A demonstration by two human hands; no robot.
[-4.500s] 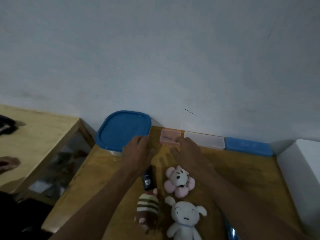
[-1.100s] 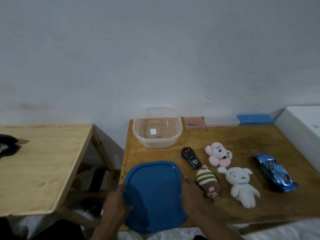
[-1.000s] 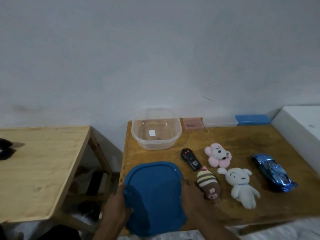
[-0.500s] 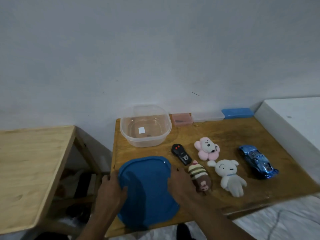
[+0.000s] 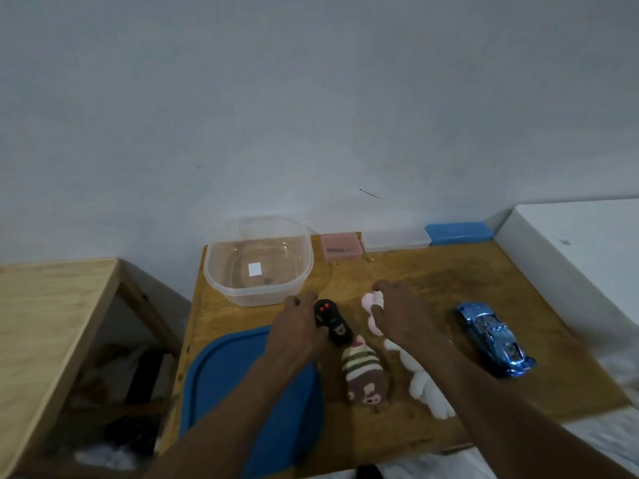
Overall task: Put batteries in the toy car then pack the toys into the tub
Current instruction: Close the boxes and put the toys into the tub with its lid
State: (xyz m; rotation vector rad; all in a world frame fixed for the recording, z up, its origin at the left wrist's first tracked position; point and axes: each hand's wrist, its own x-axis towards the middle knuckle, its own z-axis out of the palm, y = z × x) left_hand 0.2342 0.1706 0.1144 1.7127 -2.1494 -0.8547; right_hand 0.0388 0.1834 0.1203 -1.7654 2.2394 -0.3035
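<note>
A clear plastic tub (image 5: pixel 211 271) stands open at the table's back left, with nothing in it but a small white sticker. Its blue lid (image 5: pixel 221 375) lies flat at the front left. My left hand (image 5: pixel 297 330) reaches over the lid, fingers curled against the left side of the black remote control (image 5: pixel 333 321); no grip shows. My right hand (image 5: pixel 401 312) closes its fingers and thumb on the pink plush (image 5: pixel 371 302). A striped brown plush (image 5: pixel 364 375) and a white plush (image 5: pixel 425 385) lie between my forearms. The shiny blue toy car (image 5: pixel 494 337) sits to the right, untouched.
Along the wall stand a pink box (image 5: pixel 341 246), a pale clear box (image 5: pixel 396 240) and a blue box (image 5: pixel 458 233). A white block (image 5: pixel 587 254) borders the table's right side. A second wooden table (image 5: pixel 45 323) stands to the left across a gap.
Both hands have let go of the blue lid, which now lies on the table. They moved forward: the left to the remote control, the right onto the pink plush.
</note>
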